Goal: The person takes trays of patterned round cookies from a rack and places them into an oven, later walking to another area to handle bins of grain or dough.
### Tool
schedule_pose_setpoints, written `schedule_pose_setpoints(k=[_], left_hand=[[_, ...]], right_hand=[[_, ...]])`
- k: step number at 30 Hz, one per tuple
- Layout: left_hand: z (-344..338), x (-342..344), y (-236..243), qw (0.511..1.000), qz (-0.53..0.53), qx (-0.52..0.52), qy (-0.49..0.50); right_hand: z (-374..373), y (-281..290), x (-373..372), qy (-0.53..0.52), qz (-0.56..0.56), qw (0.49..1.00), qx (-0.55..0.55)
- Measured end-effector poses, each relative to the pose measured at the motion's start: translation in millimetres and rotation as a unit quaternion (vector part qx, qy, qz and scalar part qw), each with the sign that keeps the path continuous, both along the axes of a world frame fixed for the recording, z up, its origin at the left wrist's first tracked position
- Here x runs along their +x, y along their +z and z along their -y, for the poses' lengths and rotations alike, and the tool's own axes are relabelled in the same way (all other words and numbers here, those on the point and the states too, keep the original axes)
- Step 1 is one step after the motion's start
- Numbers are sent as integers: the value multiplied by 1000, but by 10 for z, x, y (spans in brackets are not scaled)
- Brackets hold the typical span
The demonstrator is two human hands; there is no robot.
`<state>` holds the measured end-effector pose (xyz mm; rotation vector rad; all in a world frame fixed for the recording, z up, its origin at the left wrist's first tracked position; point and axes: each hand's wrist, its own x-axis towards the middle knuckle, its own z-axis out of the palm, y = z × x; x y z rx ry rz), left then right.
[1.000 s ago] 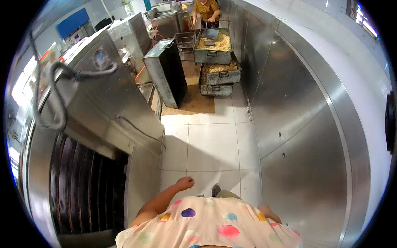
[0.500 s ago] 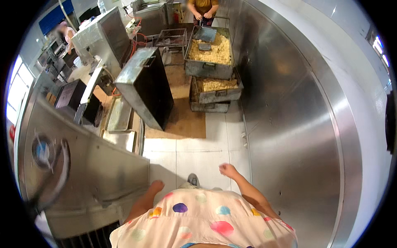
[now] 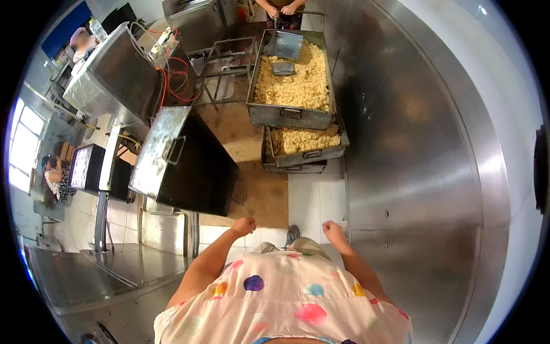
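Observation:
My left hand hangs in front of me over the tiled floor, fingers curled in, holding nothing. My right hand is out at the same height, also loosely closed and holding nothing, close to the big curved steel wall. Ahead on the floor stand stacked metal trays filled with pale yellow crumbly food. A metal scoop rests in the top tray. Another person's hands grip a bar at the tray's far end. My shoe shows between my hands.
A dark steel box with a handled lid stands to my left. Behind it is a steel machine with orange cable and a metal frame stand. A steel counter lies lower left. Another person sits far left.
The view has moved forward along the aisle toward the trays. My left hand has risen higher and my right hand has stayed out in front; both are now level.

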<state>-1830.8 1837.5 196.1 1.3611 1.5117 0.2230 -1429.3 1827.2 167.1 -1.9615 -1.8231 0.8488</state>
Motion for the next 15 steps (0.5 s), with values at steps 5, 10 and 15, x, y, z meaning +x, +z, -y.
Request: schedule_pose_setpoints(k=[5, 10, 15], left_hand=[[-102, -573, -48, 998, -60, -34, 11], [-756, -775, -35, 990, -44, -118, 68], [-1713, -749, -51, 994, -70, 44, -68]], right_hand=[[-1839, 795, -586, 80, 73, 994, 34], [-3271, 1333, -1148, 131, 115, 980, 99], [-3902, 1227, -1479, 170, 206, 964, 10]])
